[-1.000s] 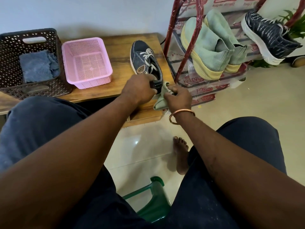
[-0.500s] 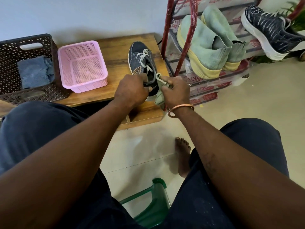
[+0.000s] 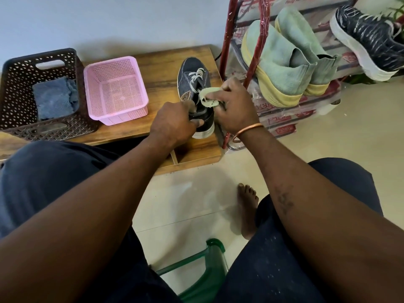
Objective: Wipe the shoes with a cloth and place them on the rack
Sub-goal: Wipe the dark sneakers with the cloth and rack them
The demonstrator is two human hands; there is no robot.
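Note:
A dark blue sneaker (image 3: 189, 73) with white laces and a white sole lies on the low wooden table (image 3: 161, 60), toe pointing away from me. My left hand (image 3: 175, 123) grips its heel end. My right hand (image 3: 235, 108) holds a pale green cloth (image 3: 207, 97) and presses it against the shoe's right side near the laces. The red-framed shoe rack (image 3: 227, 40) stands just right of the table. It carries a pair of green sock shoes (image 3: 282, 55) with yellow soles and a black patterned sneaker (image 3: 369, 40).
A pink mesh basket (image 3: 115, 88) sits left of the shoe. Beside it stands a dark brown basket (image 3: 15, 88) with a blue cloth (image 3: 54, 97) inside. My knees, a bare foot (image 3: 248, 206) and a green plastic stool (image 3: 209, 272) lie below on the tiled floor.
My right hand has moved the cloth up from the heel's right side toward the laces. My left hand has kept its grip on the heel.

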